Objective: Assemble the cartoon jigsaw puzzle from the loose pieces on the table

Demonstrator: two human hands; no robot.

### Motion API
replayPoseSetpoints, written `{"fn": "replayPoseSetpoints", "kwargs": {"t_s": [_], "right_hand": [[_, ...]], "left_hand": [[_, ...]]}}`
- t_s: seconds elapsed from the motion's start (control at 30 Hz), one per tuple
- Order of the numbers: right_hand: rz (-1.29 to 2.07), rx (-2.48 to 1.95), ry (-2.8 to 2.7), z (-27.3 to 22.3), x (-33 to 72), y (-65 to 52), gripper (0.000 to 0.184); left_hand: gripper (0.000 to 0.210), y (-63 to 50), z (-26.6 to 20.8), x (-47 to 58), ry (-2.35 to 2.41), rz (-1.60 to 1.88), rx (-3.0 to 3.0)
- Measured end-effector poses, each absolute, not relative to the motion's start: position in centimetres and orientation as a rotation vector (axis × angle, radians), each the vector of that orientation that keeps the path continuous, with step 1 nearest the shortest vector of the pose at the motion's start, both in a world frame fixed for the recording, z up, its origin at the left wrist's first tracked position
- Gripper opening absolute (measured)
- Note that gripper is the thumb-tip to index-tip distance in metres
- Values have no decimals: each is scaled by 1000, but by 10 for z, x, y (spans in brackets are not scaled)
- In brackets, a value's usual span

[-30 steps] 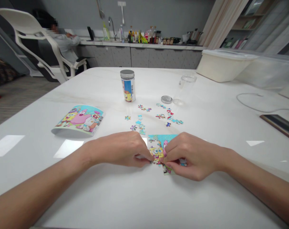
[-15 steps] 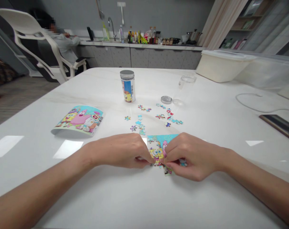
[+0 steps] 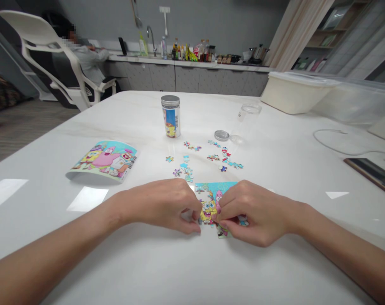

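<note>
A partly joined jigsaw puzzle (image 3: 208, 207) lies flat on the table in front of me, showing a yellow and a pink cartoon figure, with gaps along its left side. At its left edge is my left hand (image 3: 176, 205), thumb and forefinger apart with nothing visible between them. My right hand (image 3: 252, 212) covers the puzzle's right part, its fingers bent and closed at the lower middle of the picture. Beyond the hands lie several loose puzzle pieces (image 3: 188, 173). A curled picture sheet (image 3: 105, 161) with the cartoon figures rests to the left.
A lidded jar (image 3: 171, 116) stands behind the pieces. Right of it are a metal lid (image 3: 221, 135) and a clear jar (image 3: 245, 123). A phone (image 3: 370, 173), a cable (image 3: 328, 148) and a cream bin (image 3: 297, 93) occupy the right side. A person (image 3: 87, 59) sits at the far left.
My left thumb and forefinger have parted, and the thumb has dropped back from the puzzle's lower left edge. My right hand stays on the puzzle. The view has tilted slightly.
</note>
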State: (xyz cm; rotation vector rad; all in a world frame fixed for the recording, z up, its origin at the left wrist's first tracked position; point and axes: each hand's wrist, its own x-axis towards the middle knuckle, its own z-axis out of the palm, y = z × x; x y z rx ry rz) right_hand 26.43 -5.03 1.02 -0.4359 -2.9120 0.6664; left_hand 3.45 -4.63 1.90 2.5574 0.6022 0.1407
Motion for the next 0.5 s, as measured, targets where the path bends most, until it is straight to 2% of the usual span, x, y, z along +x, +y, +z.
{"fn": "replayPoseSetpoints", "kwargs": {"t_s": [0.2, 0.5], "right_hand": [[716, -492, -2892, 10, 264, -50, 17], [687, -463, -2886, 10, 263, -50, 18]], "left_hand": [[15, -52, 23, 37, 814, 84, 2588], [3, -61, 18, 41, 789, 155, 2739]]}}
